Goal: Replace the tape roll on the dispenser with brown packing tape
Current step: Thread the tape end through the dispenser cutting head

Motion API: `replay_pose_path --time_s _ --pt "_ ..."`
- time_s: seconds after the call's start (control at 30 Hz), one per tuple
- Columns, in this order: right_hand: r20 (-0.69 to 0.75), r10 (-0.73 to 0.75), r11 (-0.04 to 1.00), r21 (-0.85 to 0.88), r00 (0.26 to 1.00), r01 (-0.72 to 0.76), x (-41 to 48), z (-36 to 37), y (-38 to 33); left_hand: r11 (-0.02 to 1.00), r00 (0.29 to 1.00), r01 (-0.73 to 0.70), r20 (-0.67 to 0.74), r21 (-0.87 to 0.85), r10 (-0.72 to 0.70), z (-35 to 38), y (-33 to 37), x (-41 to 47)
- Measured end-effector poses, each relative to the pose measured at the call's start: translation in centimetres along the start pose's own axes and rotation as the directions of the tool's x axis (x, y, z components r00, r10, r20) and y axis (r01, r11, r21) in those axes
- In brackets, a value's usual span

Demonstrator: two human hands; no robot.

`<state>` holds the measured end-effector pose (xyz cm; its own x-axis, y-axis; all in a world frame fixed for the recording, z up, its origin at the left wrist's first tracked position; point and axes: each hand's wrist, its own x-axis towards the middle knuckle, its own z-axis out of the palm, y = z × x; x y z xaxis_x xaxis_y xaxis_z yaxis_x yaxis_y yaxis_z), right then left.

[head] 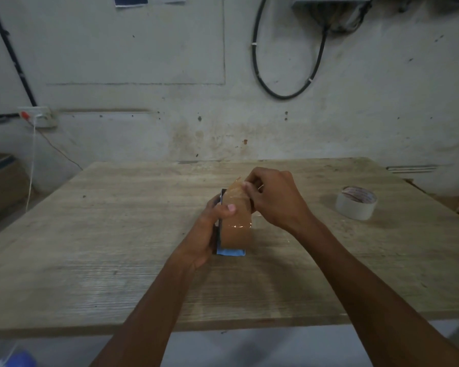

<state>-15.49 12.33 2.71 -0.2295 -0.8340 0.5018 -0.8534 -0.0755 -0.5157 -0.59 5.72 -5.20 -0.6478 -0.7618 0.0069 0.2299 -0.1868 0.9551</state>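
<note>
My left hand (210,229) clamps the dispenser (224,249) and its brown packing tape (237,229) upright at mid-table (117,221). The roll is glossy and sits edge-on to me. Nearer the loose end, my right hand (273,197) pinches the strip away from me. The white roll (355,202) lies well apart.

hands: 2 (left hand (210,229), right hand (273,197)) | brown tape roll (236,229): 1 | dispenser (229,252): 1 | white tape roll (356,202): 1 | surface (117,234): 1 | wall socket (39,116): 1
</note>
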Motion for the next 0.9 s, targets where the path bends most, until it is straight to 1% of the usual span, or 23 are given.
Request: replay_pose_path --time_s 0.13,0.27,0.4,0.53,0.6,0.67,0.77,0.8,0.87,0.9 --pt "0.034 0.006 1.000 -0.026 0.999 -0.005 -0.2 0.1 0.0 1.000 1.000 -0.021 -0.016 -0.016 0.021 -0.1 -0.3 0.2" --pt "0.044 0.021 1.000 0.010 0.999 -0.022 -0.6 0.4 0.2 0.998 0.998 -0.043 -0.051 0.047 0.045 -0.3 -0.5 0.5" --pt "0.017 0.027 0.999 0.032 0.999 -0.027 -0.6 0.5 0.4 0.993 0.995 -0.072 -0.061 0.093 0.078 -0.2 -0.5 0.5" --pt "-0.010 0.073 0.997 0.035 0.997 -0.073 -0.7 1.0 0.8 0.978 0.987 -0.127 -0.076 0.167 0.141 0.0 -0.8 0.5" --pt "0.012 0.104 0.990 0.092 0.995 -0.105 -0.6 0.8 0.9 0.976 0.986 -0.148 -0.059 0.158 0.159 0.2 -0.7 0.4" --pt "0.064 0.128 0.974 0.180 0.990 -0.137 -0.7 0.4 0.9 0.971 0.984 -0.160 -0.050 0.177 0.171 0.4 -0.5 0.2" --pt "0.155 0.132 0.957 0.239 0.979 -0.167 -1.0 0.2 1.0 0.962 0.979 -0.179 -0.058 0.206 0.194 0.6 -0.3 0.1" --pt "0.180 0.143 0.936 0.296 0.973 -0.192 -1.1 0.1 1.1 0.965 0.979 -0.180 -0.060 0.193 0.195 0.6 -0.3 0.1" --pt "0.219 0.168 0.861 0.442 0.961 -0.251 -1.3 -0.1 1.3 0.973 0.980 -0.180 -0.063 0.147 0.191 0.7 -0.3 0.1" --pt "0.231 0.170 0.846 0.464 0.958 -0.262 -1.2 -0.1 1.3 0.974 0.979 -0.180 -0.067 0.136 0.191 0.8 -0.2 0.1"
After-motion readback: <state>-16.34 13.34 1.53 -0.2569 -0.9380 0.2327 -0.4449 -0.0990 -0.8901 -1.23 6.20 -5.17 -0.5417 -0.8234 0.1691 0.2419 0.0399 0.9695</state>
